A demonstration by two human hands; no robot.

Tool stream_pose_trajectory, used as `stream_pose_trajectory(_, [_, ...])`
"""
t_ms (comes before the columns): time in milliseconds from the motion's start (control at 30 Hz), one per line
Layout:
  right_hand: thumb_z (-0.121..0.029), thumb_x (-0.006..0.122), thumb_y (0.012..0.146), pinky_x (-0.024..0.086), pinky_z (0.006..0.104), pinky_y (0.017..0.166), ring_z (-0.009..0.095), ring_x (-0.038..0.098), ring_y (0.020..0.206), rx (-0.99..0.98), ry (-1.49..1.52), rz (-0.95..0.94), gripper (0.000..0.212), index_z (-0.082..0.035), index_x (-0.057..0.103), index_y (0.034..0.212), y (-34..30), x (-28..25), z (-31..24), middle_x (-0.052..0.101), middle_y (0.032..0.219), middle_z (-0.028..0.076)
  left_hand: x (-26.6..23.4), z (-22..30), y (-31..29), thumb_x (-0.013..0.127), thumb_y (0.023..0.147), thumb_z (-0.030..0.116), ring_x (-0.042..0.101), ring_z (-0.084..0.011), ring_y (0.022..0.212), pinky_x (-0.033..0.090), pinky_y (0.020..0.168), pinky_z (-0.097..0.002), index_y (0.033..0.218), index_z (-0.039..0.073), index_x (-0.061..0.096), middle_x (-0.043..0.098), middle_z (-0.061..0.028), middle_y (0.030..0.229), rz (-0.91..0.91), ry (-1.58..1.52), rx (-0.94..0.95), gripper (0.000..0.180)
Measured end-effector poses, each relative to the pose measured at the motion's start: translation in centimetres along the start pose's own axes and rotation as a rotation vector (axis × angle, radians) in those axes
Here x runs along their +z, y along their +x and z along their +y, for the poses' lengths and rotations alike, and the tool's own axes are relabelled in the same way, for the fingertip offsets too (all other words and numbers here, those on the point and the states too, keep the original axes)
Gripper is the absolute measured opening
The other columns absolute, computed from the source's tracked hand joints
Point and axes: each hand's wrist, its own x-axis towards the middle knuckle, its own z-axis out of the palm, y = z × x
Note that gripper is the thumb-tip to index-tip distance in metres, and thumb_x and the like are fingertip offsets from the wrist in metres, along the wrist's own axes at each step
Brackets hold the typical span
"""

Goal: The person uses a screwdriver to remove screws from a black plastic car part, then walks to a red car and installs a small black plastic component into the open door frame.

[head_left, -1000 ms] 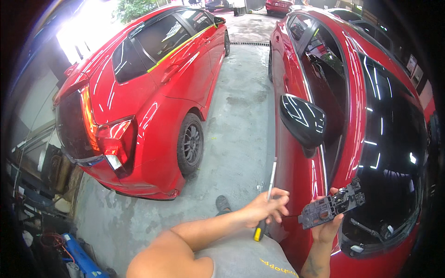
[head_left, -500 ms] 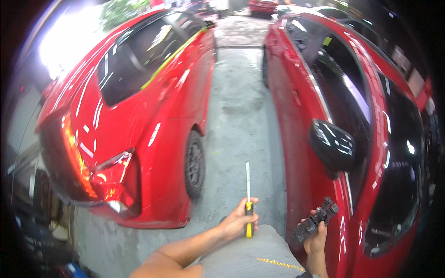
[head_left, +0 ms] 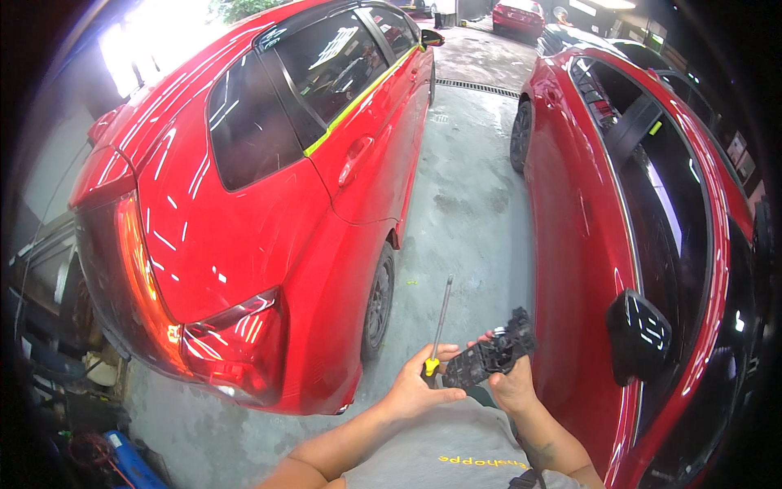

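Note:
A screwdriver (head_left: 442, 322) with a yellow and black handle and a long metal shaft is gripped in my left hand (head_left: 414, 387), its tip pointing up and away. My right hand (head_left: 515, 385) is closed around a black plastic part (head_left: 481, 361) with a bumpy, many-pieced upper end; its exact kind cannot be made out. The part's lower end comes right up to my left hand beside the screwdriver handle. Whether the left fingers touch the part is hard to tell. Both hands are in front of my grey shirt (head_left: 423, 448).
A red car (head_left: 244, 220) with a lit tail light stands at the left. Another red car (head_left: 562, 196) with a black side mirror (head_left: 639, 336) is close by on the right. Between them runs a grey floor (head_left: 464, 212). A blue object (head_left: 126, 456) lies lower left.
My right hand has brought the black plastic part left and up, next to my left hand. The screwdriver now leans slightly right. The view has shifted, so both cars sit further right.

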Motion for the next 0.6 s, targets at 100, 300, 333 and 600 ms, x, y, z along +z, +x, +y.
stream_pose_trajectory(100, [-0.043, 0.102, 0.067, 0.053, 0.0368, 0.105, 0.022, 0.067, 0.12, 0.065, -0.069, -0.049, 0.099, -0.004, 0.052, 0.143, 6.1, -0.7, 1.2, 0.069, 0.124, 0.009, -2.2, 0.4, 2.8, 0.095, 0.077, 0.004, 0.062, -0.0105, 0.097, 0.055, 0.085, -0.0283, 0.133, 0.006, 0.064, 0.069, -0.007, 0.121, 0.128, 0.074, -0.017, 0.064])
stream_pose_trajectory(300, [-0.041, 0.101, 0.067, 0.053, 0.0397, 0.105, 0.023, 0.067, 0.119, 0.166, -0.057, -0.36, 0.1, -0.005, 0.05, 0.145, 19.0, 0.1, 1.7, 0.066, 0.128, 0.008, -6.0, 2.5, 9.0, 0.088, 0.083, 0.001, 0.069, -0.0127, 0.084, 0.058, 0.064, -0.0258, 0.133, 0.004, 0.056, 0.072, -0.0148, 0.123, 0.405, -0.262, 0.008, 0.06])
stream_pose_trajectory(333, [-0.041, 0.101, 0.067, 0.054, 0.0412, 0.105, 0.025, 0.069, 0.119, 0.165, -0.095, -0.415, 0.1, -0.006, 0.049, 0.145, 21.5, 0.4, 1.2, 0.065, 0.128, 0.008, -6.4, 2.8, 10.2, 0.087, 0.083, 0.0, 0.07, -0.0131, 0.083, 0.058, 0.061, -0.0258, 0.134, 0.004, 0.055, 0.072, -0.016, 0.124, 0.46, -0.362, 0.015, 0.06])
stream_pose_trajectory(600, [-0.033, 0.103, 0.067, 0.046, 0.0421, 0.115, 0.024, 0.053, 0.14, 0.255, -0.662, -1.051, 0.105, -0.004, 0.048, 0.152, 35.1, 1.1, 0.7, 0.057, 0.149, 0.012, -9.5, 3.4, 13.4, 0.081, 0.081, -0.01, 0.067, -0.0126, 0.074, 0.056, 0.056, -0.0244, 0.131, 0.006, 0.053, 0.071, -0.0143, 0.114, 0.742, -0.541, 0.135, 0.059])
